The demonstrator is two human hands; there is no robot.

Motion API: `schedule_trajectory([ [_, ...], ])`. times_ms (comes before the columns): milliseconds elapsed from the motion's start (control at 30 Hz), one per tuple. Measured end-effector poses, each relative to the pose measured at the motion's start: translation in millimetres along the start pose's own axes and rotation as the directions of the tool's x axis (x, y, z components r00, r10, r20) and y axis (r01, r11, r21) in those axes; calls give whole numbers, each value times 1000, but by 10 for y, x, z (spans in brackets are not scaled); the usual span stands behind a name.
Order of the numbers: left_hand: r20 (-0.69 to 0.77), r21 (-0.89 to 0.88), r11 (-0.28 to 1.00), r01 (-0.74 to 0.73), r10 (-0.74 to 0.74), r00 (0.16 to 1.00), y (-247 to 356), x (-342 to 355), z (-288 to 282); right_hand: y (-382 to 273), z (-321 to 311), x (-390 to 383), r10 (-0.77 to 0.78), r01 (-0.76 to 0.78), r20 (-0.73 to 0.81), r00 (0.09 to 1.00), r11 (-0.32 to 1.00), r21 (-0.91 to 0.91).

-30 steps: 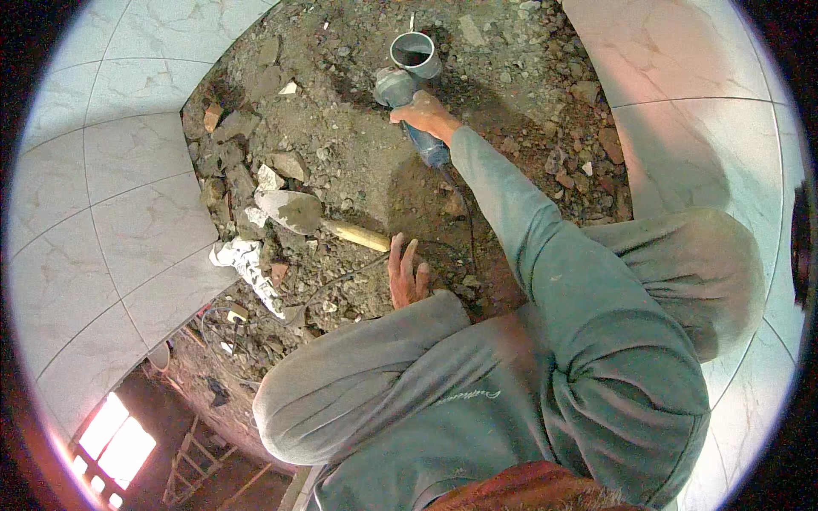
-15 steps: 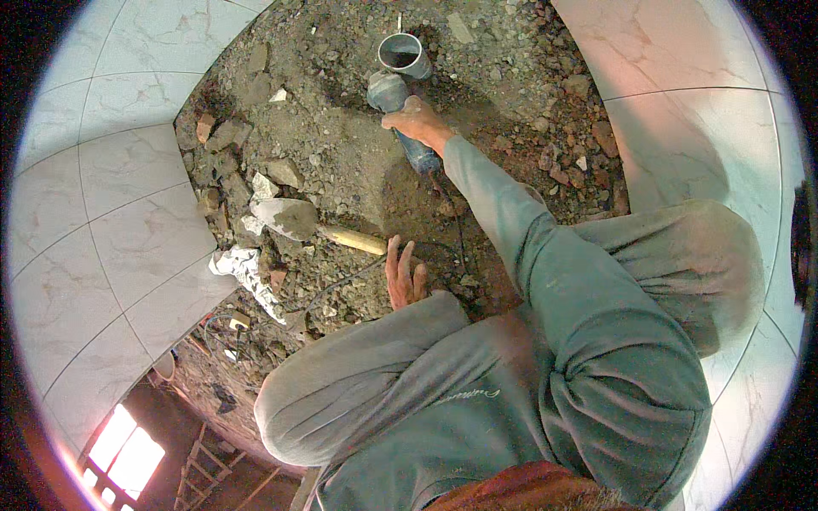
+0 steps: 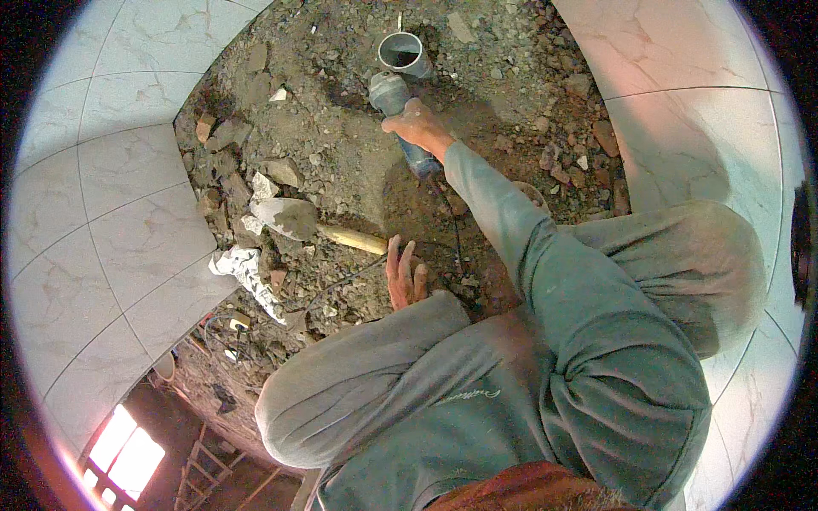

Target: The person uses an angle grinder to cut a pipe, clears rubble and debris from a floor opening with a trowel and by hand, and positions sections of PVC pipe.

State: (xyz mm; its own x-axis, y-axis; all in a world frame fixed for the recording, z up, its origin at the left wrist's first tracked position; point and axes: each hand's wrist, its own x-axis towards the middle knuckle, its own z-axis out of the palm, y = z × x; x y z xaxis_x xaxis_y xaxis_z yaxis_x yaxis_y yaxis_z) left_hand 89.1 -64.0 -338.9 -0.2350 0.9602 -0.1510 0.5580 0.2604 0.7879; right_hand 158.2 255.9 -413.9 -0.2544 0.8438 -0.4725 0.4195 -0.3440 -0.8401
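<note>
My right hand [image 3: 417, 126] grips a power tool, apparently an angle grinder [image 3: 419, 159], with a blue body and grey head, lying angled on the rubble floor. Its head is beside the rim of an upright grey pipe [image 3: 421, 66], with a thin light strip just behind it; whether they touch I cannot tell. A dark cord [image 3: 454, 234] trails from the tool toward me. My left hand [image 3: 406, 271] is open, fingers apart, beside the yellow handle [image 3: 358, 239] of a dirt-smeared trowel [image 3: 285, 217]. A crumpled white rag or paper [image 3: 249, 271] lies left of it.
Marbled tiles [image 3: 141, 217] on both sides border the rubble [image 3: 477, 85], with loose stone chunks [image 3: 281, 170]. My bent legs [image 3: 673, 264] are below. Wires and a small yellowish block [image 3: 240, 322] lie lower left, near a drop to a lower space with a wooden ladder [image 3: 204, 468] and bright window [image 3: 128, 451].
Over the last second the view has shifted slightly, with the pipe and tool appearing a little further left. My right hand stays on the tool and my left hand holds its position by the trowel handle.
</note>
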Motion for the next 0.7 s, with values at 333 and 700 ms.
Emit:
schedule_trajectory([
  [333,-24,-54,997,62,-64,998,110,1,-64,-210,100,77,-18,18,6,1000,1000,-21],
  [700,-36,94,973,-213,217,975,7,76,-94,-156,291,540,-85,83,-2,996,976,203],
])
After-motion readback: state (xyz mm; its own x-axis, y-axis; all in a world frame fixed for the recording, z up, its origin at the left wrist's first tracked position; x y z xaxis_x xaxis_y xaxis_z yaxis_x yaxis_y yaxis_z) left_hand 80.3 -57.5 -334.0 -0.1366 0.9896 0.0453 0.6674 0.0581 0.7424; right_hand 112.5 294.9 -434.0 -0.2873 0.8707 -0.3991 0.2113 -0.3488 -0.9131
